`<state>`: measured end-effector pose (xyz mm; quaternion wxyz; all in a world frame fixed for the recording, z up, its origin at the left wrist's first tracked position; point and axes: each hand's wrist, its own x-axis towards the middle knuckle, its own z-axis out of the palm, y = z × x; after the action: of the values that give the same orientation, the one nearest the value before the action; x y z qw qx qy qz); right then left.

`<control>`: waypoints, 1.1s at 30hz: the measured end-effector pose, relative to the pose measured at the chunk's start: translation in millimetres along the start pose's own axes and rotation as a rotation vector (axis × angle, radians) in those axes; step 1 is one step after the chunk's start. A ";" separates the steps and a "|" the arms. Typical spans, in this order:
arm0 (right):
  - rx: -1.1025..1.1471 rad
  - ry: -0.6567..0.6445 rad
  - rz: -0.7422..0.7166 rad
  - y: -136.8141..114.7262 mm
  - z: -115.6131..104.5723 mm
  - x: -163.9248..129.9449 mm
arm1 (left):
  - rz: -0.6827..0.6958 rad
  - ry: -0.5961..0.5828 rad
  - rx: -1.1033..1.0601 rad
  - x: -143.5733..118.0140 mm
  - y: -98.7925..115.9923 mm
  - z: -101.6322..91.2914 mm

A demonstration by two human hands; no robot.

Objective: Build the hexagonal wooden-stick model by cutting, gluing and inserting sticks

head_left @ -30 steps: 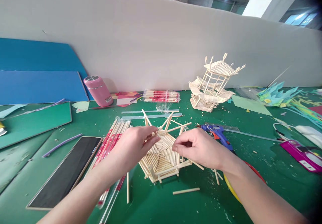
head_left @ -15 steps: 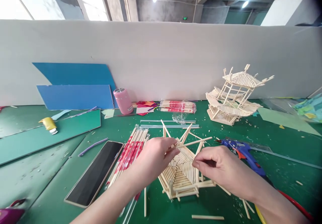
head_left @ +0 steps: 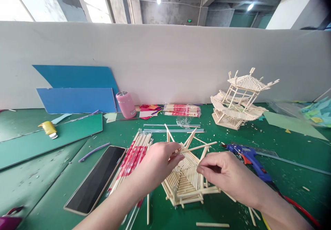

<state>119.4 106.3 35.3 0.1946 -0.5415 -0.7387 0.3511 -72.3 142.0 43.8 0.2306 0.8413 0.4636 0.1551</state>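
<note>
head view: the stick frame (head_left: 184, 187) sits on the green table (head_left: 170, 220) in front of me, between and below my hands. my left hand (head_left: 160, 163) pinches 1 thin stick (head_left: 200, 147) between thumb and fingers; it slants right, over the far part of the frame. my right hand (head_left: 227, 169) is at the frame's right side, thumb and index drawn together beside a post (head_left: 204, 152); can't tell if they grip anything. best to steady that post lightly, line up the stick first, and not press down, as joints look easy to shift. glue gun (head_left: 249, 157) lies just beyond my right hand.
</note>
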 end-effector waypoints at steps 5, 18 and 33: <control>-0.002 0.009 -0.007 0.4 0.2 -0.2 | -0.005 0.008 0.018 0.0 1.2 0.2; -0.001 0.000 -0.015 0.1 0.1 0.8 | -0.009 0.053 -0.029 -0.6 -0.7 1.4; 0.004 -0.034 0.008 2.9 1.8 -0.9 | 0.016 0.058 -0.003 0.4 -2.3 2.5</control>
<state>120.3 105.4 32.1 0.1819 -0.5379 -0.7390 0.3625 -72.5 142.8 40.5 0.2171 0.8400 0.4629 0.1818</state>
